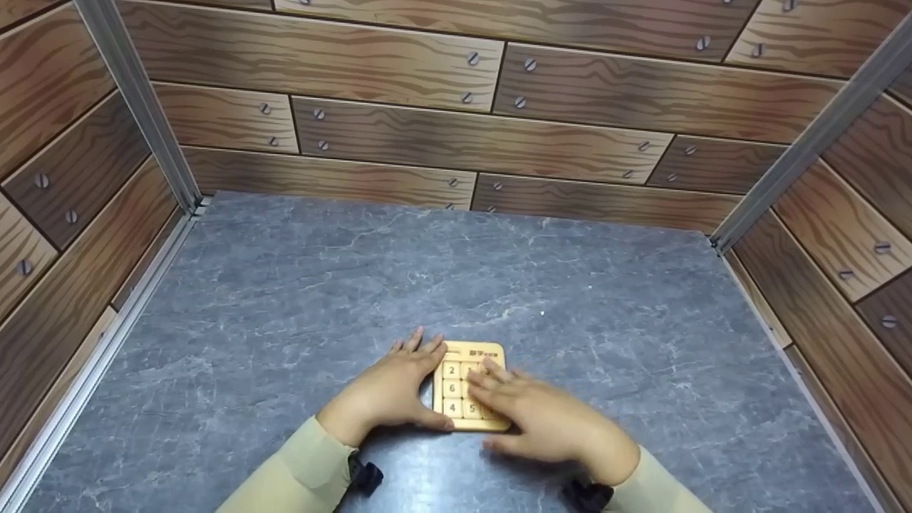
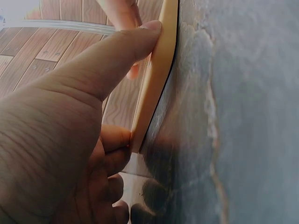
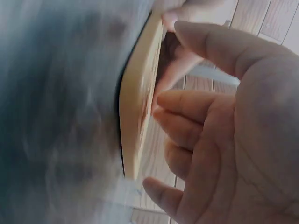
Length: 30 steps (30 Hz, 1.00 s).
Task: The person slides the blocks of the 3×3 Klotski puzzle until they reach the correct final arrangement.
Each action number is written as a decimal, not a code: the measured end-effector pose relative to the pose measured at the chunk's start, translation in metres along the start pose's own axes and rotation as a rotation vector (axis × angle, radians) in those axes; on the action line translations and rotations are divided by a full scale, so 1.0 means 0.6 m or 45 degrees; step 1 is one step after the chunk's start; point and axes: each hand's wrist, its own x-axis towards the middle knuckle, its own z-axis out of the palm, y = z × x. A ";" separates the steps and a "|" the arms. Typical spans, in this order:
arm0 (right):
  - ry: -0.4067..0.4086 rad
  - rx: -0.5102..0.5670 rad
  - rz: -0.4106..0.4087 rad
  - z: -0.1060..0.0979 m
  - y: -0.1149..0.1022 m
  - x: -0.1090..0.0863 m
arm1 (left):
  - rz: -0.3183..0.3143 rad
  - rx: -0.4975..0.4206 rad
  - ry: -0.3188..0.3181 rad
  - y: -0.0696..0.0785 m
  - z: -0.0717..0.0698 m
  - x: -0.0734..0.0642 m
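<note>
A yellow wooden number slide puzzle [image 1: 472, 425] lies flat on the dark tabletop, with square tiles in its frame; 2, 6, 4 and 5 can be read. My left hand [image 1: 388, 392] holds its left side, thumb at the near corner and fingers at the far one. In the left wrist view the thumb presses the edge of the puzzle [image 2: 156, 70]. Over the right-hand tiles is my right hand [image 1: 548, 420], fingertips at the tile faces and thumb apart from the frame. That hand hides several tiles. The right wrist view shows the puzzle [image 3: 135, 107] edge-on beside loosely bent fingers.
The grey-blue marbled tabletop [image 1: 342, 271] stretches around the puzzle. Wood-plank-patterned walls [image 1: 399, 135] enclose it at the back and both sides, with metal rails [image 1: 149, 114] at the corners. Dark bands [image 1: 367, 477] sit at the cuffs of the light sleeves.
</note>
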 end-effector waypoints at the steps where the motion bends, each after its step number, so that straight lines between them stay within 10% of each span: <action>1: -0.014 -0.006 -0.021 0.000 -0.004 0.000 | 0.002 0.004 0.002 0.000 0.000 0.001; 30: -0.010 -0.043 0.036 -0.006 -0.039 -0.011 | 0.016 -0.011 -0.002 0.004 -0.001 -0.003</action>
